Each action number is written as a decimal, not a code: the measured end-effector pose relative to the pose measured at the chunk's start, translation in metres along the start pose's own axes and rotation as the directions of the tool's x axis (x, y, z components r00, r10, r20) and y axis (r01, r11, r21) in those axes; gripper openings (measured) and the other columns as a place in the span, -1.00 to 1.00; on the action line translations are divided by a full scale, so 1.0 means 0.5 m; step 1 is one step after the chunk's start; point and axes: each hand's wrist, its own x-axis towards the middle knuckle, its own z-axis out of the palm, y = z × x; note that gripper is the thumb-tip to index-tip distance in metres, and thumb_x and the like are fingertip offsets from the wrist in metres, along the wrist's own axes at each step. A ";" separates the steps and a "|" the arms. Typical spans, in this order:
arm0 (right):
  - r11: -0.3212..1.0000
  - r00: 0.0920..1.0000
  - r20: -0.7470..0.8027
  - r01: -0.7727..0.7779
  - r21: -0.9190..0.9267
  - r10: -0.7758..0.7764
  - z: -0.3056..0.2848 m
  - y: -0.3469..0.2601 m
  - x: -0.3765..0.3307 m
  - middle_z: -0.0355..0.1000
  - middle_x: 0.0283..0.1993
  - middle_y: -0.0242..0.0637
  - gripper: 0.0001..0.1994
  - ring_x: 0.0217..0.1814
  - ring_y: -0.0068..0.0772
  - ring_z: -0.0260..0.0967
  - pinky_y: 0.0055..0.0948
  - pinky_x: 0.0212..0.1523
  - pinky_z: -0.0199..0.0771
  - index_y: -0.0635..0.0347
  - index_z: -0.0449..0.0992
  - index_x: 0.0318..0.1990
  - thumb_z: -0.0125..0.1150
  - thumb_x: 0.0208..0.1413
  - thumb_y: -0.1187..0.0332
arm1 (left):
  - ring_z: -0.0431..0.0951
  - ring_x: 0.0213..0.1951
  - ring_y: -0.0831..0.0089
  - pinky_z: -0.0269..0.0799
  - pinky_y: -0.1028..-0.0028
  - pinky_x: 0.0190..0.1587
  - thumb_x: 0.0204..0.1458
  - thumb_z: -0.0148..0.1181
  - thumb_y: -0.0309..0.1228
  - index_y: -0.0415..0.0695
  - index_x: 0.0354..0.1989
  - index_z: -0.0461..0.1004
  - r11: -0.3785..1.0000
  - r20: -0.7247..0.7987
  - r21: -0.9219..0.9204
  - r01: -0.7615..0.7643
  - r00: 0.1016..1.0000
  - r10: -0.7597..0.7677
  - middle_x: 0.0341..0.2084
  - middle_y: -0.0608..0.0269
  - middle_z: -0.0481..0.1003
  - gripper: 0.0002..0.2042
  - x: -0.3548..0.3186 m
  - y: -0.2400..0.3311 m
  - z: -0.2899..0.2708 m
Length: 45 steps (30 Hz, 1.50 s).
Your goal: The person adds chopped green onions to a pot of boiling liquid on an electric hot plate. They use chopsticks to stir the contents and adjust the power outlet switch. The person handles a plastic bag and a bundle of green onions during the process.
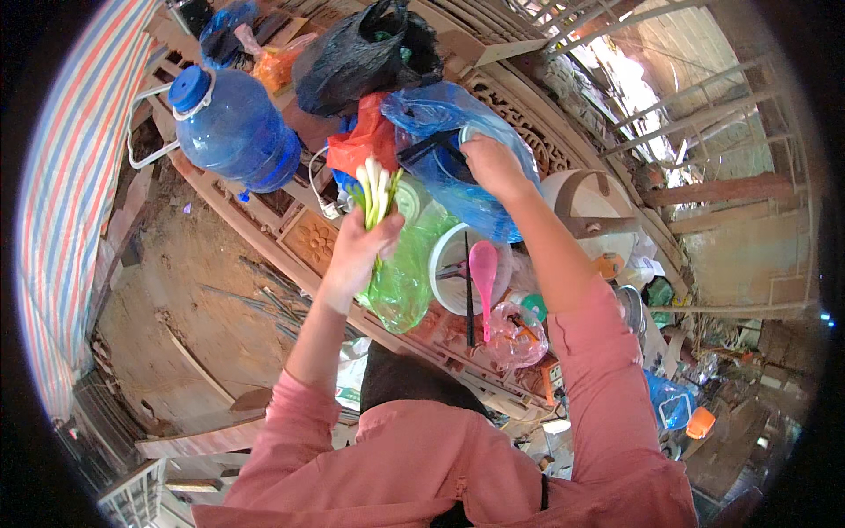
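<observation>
A bunch of spring onions is held in the left hand, above and to the left of the white tub; the fist is closed around the stalks, with the pale ends pointed away from the body. The right hand is positioned over the blue plastic bag, beyond the tub; its fingers are curled, but whether the bag, a dark item beside it or nothing is gripped cannot be told. The green plastic bag is found just left of the tub, and the pink spoon is laid across the tub's right part. Progress: the bunch is judged as gathered and uncut; no cut pieces are seen. Setting down the bunch is not yet done; further steps cannot be determined.
</observation>
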 end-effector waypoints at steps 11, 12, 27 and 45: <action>0.978 0.996 0.079 0.064 -0.197 -0.049 0.085 0.036 0.054 0.48 -0.11 -0.13 -0.85 -0.01 -0.05 0.47 -0.11 -0.09 0.54 0.16 0.51 -0.25 -0.01 0.11 0.42 | 0.14 -0.63 0.70 0.07 0.63 -0.60 0.19 0.14 -0.16 0.02 -0.43 0.23 0.941 -0.113 -0.301 0.155 0.974 -0.196 -0.65 0.56 0.11 -0.72 -0.113 -0.072 -0.058; 0.985 0.995 0.068 0.077 -0.155 -0.067 0.078 0.040 0.050 0.46 -0.10 -0.14 -0.85 0.00 -0.05 0.46 -0.11 -0.08 0.53 0.16 0.50 -0.25 -0.02 0.12 0.42 | 0.14 -0.63 0.70 0.07 0.63 -0.61 0.20 0.14 -0.16 0.02 -0.42 0.23 0.931 -0.125 -0.334 0.150 0.972 -0.201 -0.64 0.56 0.11 -0.72 -0.108 -0.077 -0.058; 0.977 0.988 0.094 0.137 -0.166 -0.123 0.056 0.032 0.034 0.41 -0.15 -0.14 -0.94 -0.04 -0.02 0.42 -0.08 -0.10 0.49 0.20 0.44 -0.32 0.07 0.10 0.44 | 0.14 -0.65 0.71 0.07 0.65 -0.64 0.20 0.12 -0.23 0.00 -0.37 0.30 0.770 0.058 -0.561 0.303 0.943 -0.329 -0.63 0.53 0.18 -0.81 -0.078 -0.155 0.020; 0.723 0.879 0.323 0.035 0.690 -0.351 -0.105 -0.173 -0.154 0.40 -0.36 -0.28 -0.84 -0.31 -0.38 0.37 -0.43 -0.27 0.35 0.25 0.53 -0.30 0.29 0.04 0.35 | 0.40 -0.50 0.59 0.34 0.60 -0.48 0.24 0.09 -0.14 -0.10 -0.17 0.40 0.812 0.075 -0.484 0.326 0.940 -0.333 -0.39 0.32 0.48 -0.74 -0.066 -0.133 0.033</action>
